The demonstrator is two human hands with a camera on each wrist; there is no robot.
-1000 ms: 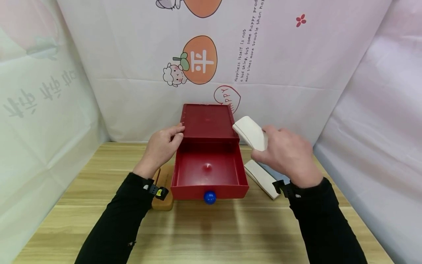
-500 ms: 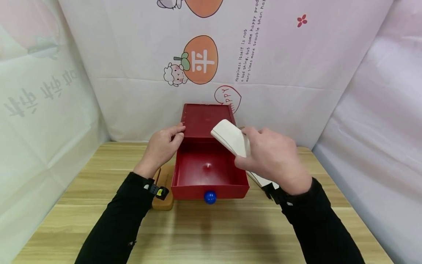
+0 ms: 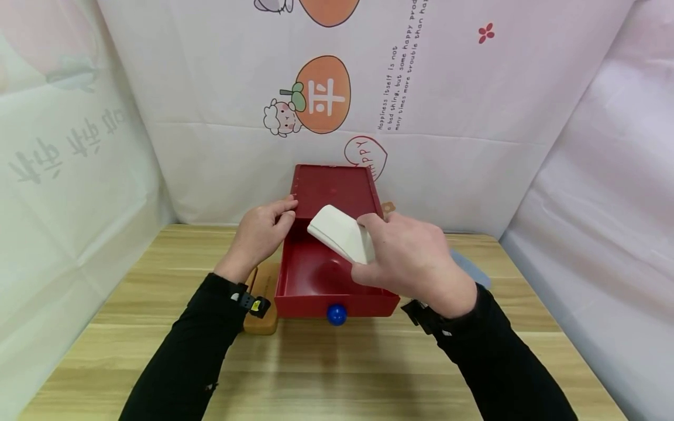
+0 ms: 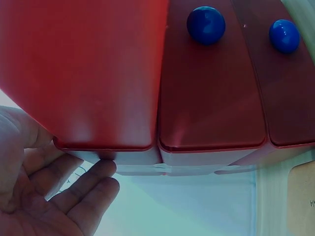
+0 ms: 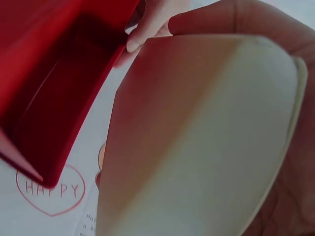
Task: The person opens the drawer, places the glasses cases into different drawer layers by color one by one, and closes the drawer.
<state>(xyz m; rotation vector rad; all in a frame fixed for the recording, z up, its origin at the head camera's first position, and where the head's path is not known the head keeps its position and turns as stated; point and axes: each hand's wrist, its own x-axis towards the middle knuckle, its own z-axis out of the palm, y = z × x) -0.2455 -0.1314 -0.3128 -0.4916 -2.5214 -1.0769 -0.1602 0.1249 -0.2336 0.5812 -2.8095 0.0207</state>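
Note:
A dark red drawer cabinet (image 3: 337,190) stands against the back curtain with its top drawer (image 3: 316,305) pulled out toward me. My right hand (image 3: 411,257) pinches a flat cream case (image 3: 339,234) with rounded corners and layered edges, tilted above the drawer. In the right wrist view the cream case (image 5: 197,132) fills the middle, and the red drawer wall (image 5: 98,103) shows beside it. At the cabinet's upper left edge, my left hand (image 3: 260,237) rests with extended fingers. The left wrist view shows its fingertips (image 4: 106,169) against the cabinet's edge.
A tan case (image 3: 265,292) lies left of the cabinet, under my left wrist. To the right, a blue-grey flat item (image 3: 470,269) shows past my right hand. Lower drawers have blue knobs (image 4: 205,24). White printed curtains (image 3: 210,88) enclose the wooden table (image 3: 337,380).
My right hand has carried the cream case leftward and down, from the cabinet's right side to over the drawer. My left hand has stayed in place.

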